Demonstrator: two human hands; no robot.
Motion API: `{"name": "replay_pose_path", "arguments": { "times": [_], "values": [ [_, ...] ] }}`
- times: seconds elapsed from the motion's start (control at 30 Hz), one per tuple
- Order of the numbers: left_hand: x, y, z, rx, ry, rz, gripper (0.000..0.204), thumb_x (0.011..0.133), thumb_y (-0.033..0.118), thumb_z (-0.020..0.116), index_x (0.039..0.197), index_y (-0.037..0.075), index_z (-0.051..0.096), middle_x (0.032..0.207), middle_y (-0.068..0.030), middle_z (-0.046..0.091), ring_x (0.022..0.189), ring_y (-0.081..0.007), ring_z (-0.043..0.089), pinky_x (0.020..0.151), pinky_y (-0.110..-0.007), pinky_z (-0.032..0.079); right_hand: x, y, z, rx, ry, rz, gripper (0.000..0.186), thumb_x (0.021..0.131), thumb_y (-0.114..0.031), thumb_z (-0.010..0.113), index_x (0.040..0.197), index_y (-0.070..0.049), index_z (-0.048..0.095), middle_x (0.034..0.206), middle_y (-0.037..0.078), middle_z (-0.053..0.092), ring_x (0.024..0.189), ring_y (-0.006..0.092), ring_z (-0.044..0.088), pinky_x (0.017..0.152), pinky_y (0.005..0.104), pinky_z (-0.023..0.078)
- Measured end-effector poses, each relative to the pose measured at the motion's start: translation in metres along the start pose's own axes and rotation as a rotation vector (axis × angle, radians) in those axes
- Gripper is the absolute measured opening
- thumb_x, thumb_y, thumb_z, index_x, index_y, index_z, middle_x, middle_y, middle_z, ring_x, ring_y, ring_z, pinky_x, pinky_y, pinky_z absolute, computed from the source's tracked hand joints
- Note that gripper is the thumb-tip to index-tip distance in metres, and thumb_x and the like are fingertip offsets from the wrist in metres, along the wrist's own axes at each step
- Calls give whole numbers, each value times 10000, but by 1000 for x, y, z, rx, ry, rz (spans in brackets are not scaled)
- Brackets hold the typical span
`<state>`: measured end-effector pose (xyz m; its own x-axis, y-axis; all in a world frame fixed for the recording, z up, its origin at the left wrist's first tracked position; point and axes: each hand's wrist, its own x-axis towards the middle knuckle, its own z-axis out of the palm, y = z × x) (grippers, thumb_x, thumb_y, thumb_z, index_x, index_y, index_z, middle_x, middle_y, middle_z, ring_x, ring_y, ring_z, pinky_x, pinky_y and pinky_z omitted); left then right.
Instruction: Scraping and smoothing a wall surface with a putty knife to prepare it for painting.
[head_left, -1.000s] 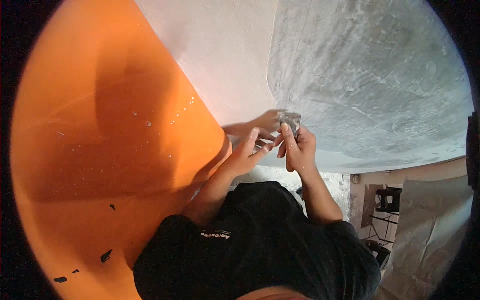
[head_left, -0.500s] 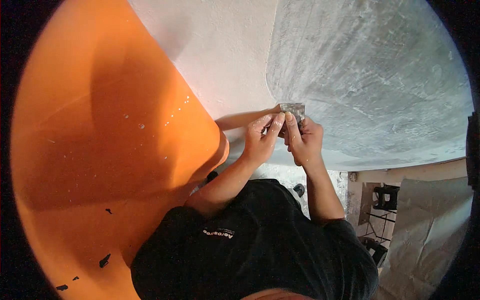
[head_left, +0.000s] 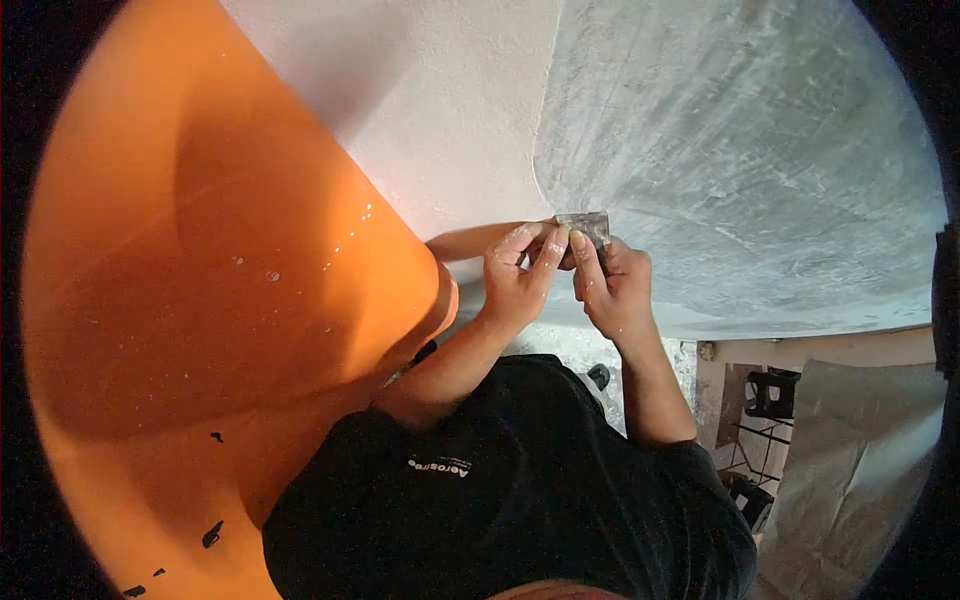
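Both my hands meet in front of my chest around a small flat grey rectangular piece [head_left: 590,226], whose surface is smudged; I cannot tell whether it is metal or a sanding sheet. My left hand [head_left: 520,278] pinches its lower left side, thumb pointing up and white specks on the fingers. On the other side my right hand [head_left: 613,285] grips it, with the thumb flat on its face and the fingers curled behind. The piece's lower part is hidden by the thumbs. Beyond it rises a pale wall [head_left: 460,110] with a streaked grey patch [head_left: 730,140].
A large orange surface [head_left: 130,330] fills the left side, with white spots and black marks. A tan strip [head_left: 480,240] runs behind my left hand. At lower right are a hanging grey sheet [head_left: 850,450], a black crate [head_left: 771,393] and a thin black metal frame [head_left: 760,445].
The view has shifted slightly. Both hands keep their hold on the grey piece, which now tilts a little differently, showing its top edge more level.
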<state>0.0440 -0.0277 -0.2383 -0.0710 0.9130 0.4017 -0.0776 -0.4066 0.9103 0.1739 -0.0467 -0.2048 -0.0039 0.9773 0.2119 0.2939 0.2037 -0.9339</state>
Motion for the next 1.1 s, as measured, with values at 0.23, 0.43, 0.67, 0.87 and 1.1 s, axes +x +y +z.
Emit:
{"name": "replay_pose_path", "arguments": {
  "times": [0.23,0.43,0.67,0.87,1.1],
  "values": [
    [2,0,3,-70,28,-24,135,900,90,653,935,-36,687,768,-14,665,671,-52,574,593,-210,463,2,1,-1,-36,-3,1,243,970,-166,559,852,16,667,512,71,516,471,99,483,462,276,399],
    [1,2,0,42,42,-3,122,900,80,654,916,-36,687,768,-11,664,654,-42,553,579,-195,445,1,-2,2,41,6,-40,245,972,-168,555,868,21,670,527,84,534,487,97,492,478,280,408],
    [2,2,4,-88,45,-69,127,903,75,651,941,-40,689,789,-17,671,661,-36,548,580,-193,444,2,1,1,-20,-3,-13,218,970,-151,557,889,9,681,553,83,573,486,108,515,484,277,423],
    [4,12,6,-220,41,-131,140,900,80,654,947,-47,690,820,-38,689,715,-53,597,626,-203,483,4,2,2,53,-4,4,228,975,-168,557,875,0,676,544,71,560,481,97,500,479,270,416],
    [8,15,0,-131,46,-96,142,898,79,657,943,-51,693,835,-54,698,748,-65,614,665,-213,498,5,-10,8,134,3,78,246,983,-184,552,895,12,671,549,10,548,515,54,470,472,252,392]
  ]
}}
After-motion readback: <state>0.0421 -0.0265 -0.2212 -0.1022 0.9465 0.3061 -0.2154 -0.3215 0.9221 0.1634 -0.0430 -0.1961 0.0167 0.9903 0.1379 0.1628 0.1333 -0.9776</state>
